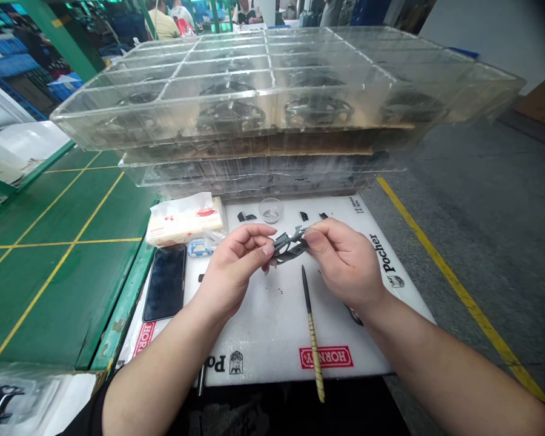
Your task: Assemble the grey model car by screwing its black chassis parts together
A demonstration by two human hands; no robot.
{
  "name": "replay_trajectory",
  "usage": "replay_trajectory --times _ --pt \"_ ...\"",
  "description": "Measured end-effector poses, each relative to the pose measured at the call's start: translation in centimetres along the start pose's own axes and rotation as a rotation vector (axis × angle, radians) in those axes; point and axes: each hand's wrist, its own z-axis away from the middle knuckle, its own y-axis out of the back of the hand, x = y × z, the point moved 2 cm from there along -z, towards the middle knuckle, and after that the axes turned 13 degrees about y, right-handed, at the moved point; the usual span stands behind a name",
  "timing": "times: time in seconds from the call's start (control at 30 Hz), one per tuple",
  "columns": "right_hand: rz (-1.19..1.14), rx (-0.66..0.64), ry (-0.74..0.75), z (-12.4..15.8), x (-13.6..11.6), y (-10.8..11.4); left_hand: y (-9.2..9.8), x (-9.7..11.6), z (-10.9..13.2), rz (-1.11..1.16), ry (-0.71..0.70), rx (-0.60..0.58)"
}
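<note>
Between my two hands, above the white work mat, is a small dark grey plastic frame part with open gaps in it. My left hand pinches its left end between thumb and fingers. At its right end, my right hand closes thumb and forefinger on it. Below the part lies a slim tool with a dark pointed tip and a yellow wrapped handle. A small clear cup stands behind the hands, with small black parts near it. Something dark and rounded is partly hidden under my right wrist.
Stacked clear compartment trays with dark car-body-like parts rise at the back. To the left are a tissue pack, a phone and a green table with yellow lines. Several people are in the background.
</note>
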Motion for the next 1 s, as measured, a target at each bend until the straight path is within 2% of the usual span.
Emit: replay_trajectory --times 0.43,1.0 --pt "-0.088 0.019 -0.091 0.5 1.1 -0.2 0.1 0.0 -0.2 0.038 0.019 -0.019" --pt "-0.034 0.000 -0.096 0.4 0.6 -0.1 -0.1 0.2 0.0 0.039 0.026 0.003"
